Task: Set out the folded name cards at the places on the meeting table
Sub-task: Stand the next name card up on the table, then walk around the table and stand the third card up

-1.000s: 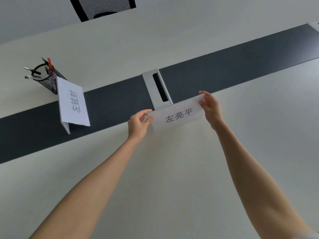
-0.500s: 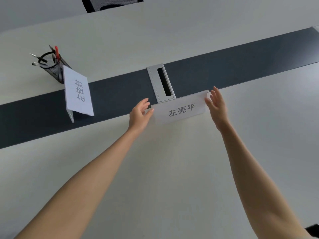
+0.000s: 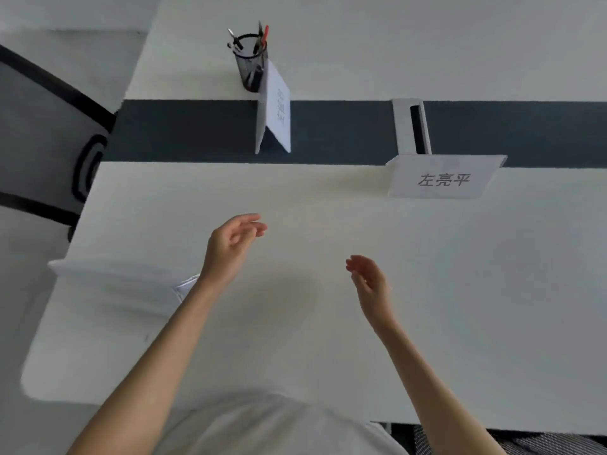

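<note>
A folded white name card [image 3: 440, 178] with dark printed characters stands on the white table [image 3: 295, 323], at the near edge of the dark centre strip [image 3: 197, 133]. A second folded name card [image 3: 277, 113] stands end-on on the strip, further left. More white cards [image 3: 111, 284], blurred, lie near the table's left end, partly behind my left forearm. My left hand [image 3: 230, 247] hovers over the table with fingers apart, holding nothing. My right hand [image 3: 371, 284] is also empty and open, well short of the standing card.
A black mesh pen holder [image 3: 251, 64] with several pens stands just behind the second card. A silver cable port [image 3: 410, 126] sits in the strip behind the first card. A dark chair [image 3: 49, 133] stands past the table's left end.
Both hands let go of the name card and drew back toward me. The card stays standing by the cable port. The view swung left, showing the table's end.
</note>
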A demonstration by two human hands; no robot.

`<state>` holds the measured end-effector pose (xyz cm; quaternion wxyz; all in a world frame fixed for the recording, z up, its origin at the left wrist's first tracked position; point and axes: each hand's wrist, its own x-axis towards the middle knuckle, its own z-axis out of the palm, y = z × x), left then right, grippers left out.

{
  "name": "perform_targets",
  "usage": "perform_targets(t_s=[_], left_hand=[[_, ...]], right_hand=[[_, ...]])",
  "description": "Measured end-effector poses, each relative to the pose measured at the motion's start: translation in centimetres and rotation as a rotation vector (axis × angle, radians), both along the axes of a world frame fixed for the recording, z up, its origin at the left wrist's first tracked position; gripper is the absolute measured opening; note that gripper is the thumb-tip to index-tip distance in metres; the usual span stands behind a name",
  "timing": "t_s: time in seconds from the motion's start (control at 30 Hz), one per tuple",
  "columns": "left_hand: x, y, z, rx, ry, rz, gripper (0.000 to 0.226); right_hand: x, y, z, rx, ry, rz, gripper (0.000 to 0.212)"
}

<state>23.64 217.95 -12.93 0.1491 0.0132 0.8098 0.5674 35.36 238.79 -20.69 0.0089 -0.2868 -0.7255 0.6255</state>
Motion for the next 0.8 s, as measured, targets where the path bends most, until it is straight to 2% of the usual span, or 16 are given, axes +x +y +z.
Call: perform_targets(t_s=[0.13, 0.3, 0.5, 0.63, 0.67, 0.73, 0.8], left_hand=[[1.1, -8.5, 1.6, -0.051, 0.144, 0.139, 0.023], [0.1, -16.5, 2.3, -0.100, 0.253, 0.207, 0.024], [-2.1, -24.5, 0.8, -0.186, 0.289, 0.122, 0.030], [-1.9, -28.5, 0.0, -0.305, 0.416, 0.089, 0.038], [-2.0, -29.1, -0.2, -0.328, 0.400, 0.071, 0.039], [-2.5, -30.3, -0.8, -0.300, 0.230, 0.008, 0.040], [-3.2, -31.0, -1.6, -0.237, 0.022, -0.084, 0.041]], right_hand=[[0.0, -8.2, 0.8, -0.055, -0.045, 0.256, 0.032], [-0.9, -15.8, 1.7, -0.017, -0.081, 0.493, 0.053], [-1.5, -22.5, 1.9, -0.025, -0.016, 0.313, 0.055], [-1.7, -26.9, 1.7, -0.029, 0.024, 0.206, 0.061], [-2.0, -27.7, 1.6, -0.005, 0.023, 0.175, 0.065], [-2.6, -28.9, 1.7, 0.061, 0.022, 0.106, 0.069], [-3.1, -29.4, 1.8, 0.095, 0.039, 0.030, 0.058]])
